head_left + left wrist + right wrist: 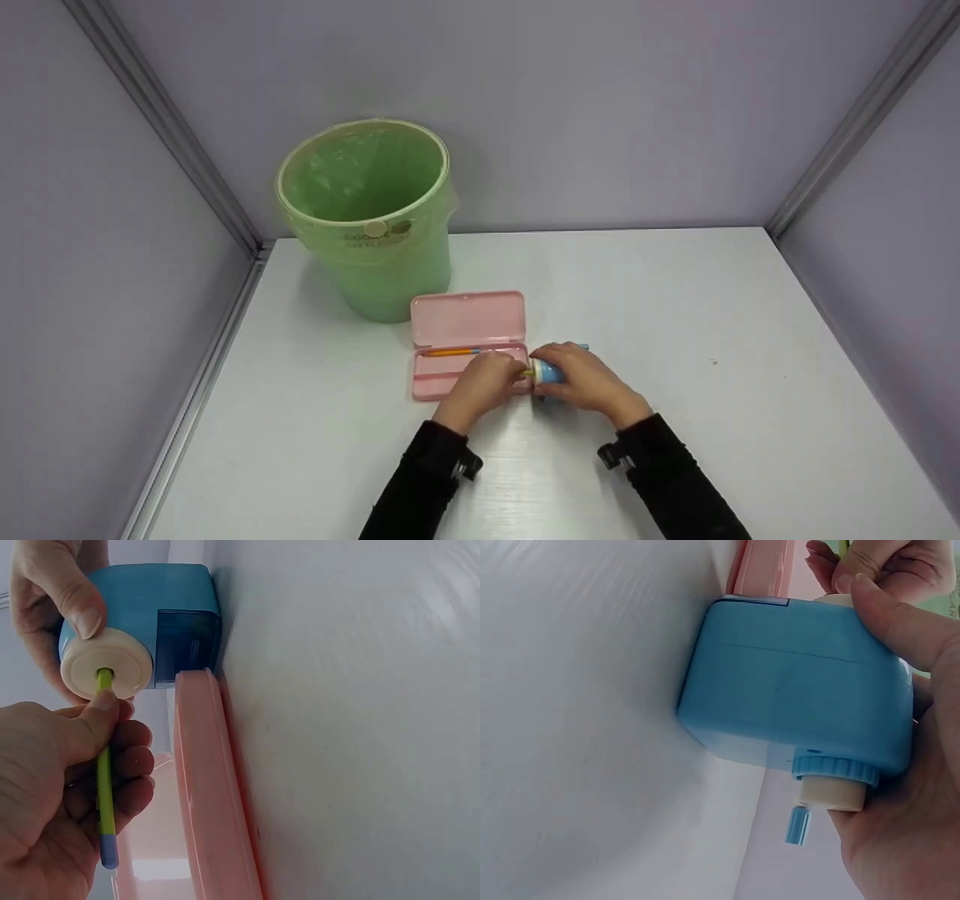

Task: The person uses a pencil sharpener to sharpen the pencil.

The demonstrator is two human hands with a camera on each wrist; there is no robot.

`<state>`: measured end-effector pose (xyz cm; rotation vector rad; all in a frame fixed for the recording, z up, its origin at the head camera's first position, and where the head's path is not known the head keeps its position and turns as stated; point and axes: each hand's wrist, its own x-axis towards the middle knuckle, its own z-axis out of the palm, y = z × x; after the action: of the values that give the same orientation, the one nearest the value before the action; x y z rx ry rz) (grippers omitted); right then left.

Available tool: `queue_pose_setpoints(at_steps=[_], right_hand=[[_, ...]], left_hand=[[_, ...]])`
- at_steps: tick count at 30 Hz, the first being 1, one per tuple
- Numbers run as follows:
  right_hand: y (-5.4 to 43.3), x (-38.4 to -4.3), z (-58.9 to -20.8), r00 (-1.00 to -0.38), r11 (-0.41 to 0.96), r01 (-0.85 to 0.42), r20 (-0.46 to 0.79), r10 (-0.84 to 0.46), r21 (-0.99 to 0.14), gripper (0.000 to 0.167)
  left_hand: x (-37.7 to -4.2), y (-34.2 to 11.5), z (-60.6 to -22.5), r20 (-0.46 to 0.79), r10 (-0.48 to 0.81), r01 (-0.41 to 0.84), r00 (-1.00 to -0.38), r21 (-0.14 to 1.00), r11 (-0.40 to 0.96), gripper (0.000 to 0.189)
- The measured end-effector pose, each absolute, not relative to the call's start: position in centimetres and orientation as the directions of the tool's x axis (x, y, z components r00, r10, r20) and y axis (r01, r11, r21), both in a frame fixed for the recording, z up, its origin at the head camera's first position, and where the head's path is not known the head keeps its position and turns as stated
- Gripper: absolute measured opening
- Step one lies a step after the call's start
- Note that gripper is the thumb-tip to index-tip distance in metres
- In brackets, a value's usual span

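A blue crank pencil sharpener (135, 596) with a cream front ring stands on the white table. My right hand (587, 379) grips its body from above, thumb on the near side, while the crank handle (798, 825) sticks out free at the back. Between thumb and fingers my left hand (486, 381) pinches a yellow-green pencil (106, 787). One end of that pencil sits in the sharpener's hole; its blue-grey end points out past the palm. Beneath the left hand lies an open pink pencil case (469, 319), with an orange pencil (450, 352) inside its tray.
A green trash bin (375, 262) with a clear liner stands behind the pencil case, at the back left of the table (675, 300). Pale partition walls (600, 112) rise along the back and both sides. The case's end touches or nearly meets the sharpener's front.
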<state>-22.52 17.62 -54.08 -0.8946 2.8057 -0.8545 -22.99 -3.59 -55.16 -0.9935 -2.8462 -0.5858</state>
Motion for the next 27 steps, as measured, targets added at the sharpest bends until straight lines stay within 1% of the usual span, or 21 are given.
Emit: queue_pose_setpoints(at_steps=[3, 7, 11, 19, 21, 24, 27], right_hand=[[17.7, -22.5, -54.1, -0.829, 0.669, -0.502, 0.085, -0.552, -0.548, 0.047], [17.7, -22.5, -54.2, -0.825, 0.659, -0.508, 0.092, -0.558, -0.554, 0.047], [17.6, -22.6, -54.2, -0.812, 0.651, -0.534, 0.114, -0.572, -0.539, 0.047], [17.6, -22.7, -54.0, -0.810, 0.653, -0.531, 0.097, -0.578, -0.541, 0.047], [17.6, -22.7, -53.9, -0.813, 0.657, -0.526, 0.094, -0.574, -0.540, 0.047], [17.7, -22.6, -53.9, -0.817, 0.664, -0.523, 0.094, -0.568, -0.534, 0.048], [17.6, -22.5, -53.8, -0.823, 0.670, -0.515, 0.089, -0.562, -0.535, 0.049]], left_hand=[[-23.2, -3.7, -55.0, 0.150, 0.591, 0.596, -0.793, 0.392, 0.701, 0.017], [-23.4, -3.9, -55.0, 0.134, 0.612, 0.599, -0.779, 0.445, 0.666, 0.014], [-23.7, -4.1, -54.8, 0.139, 0.638, 0.619, -0.757, 0.464, 0.634, 0.009], [-24.4, -4.5, -54.6, 0.128, 0.688, 0.639, -0.714, 0.520, 0.567, 0.009], [-24.4, -4.6, -54.6, 0.135, 0.683, 0.636, -0.718, 0.526, 0.564, 0.010], [-24.3, -4.5, -54.7, 0.162, 0.651, 0.624, -0.741, 0.525, 0.579, 0.010], [-24.1, -4.4, -54.9, 0.199, 0.612, 0.619, -0.765, 0.492, 0.613, 0.011]])
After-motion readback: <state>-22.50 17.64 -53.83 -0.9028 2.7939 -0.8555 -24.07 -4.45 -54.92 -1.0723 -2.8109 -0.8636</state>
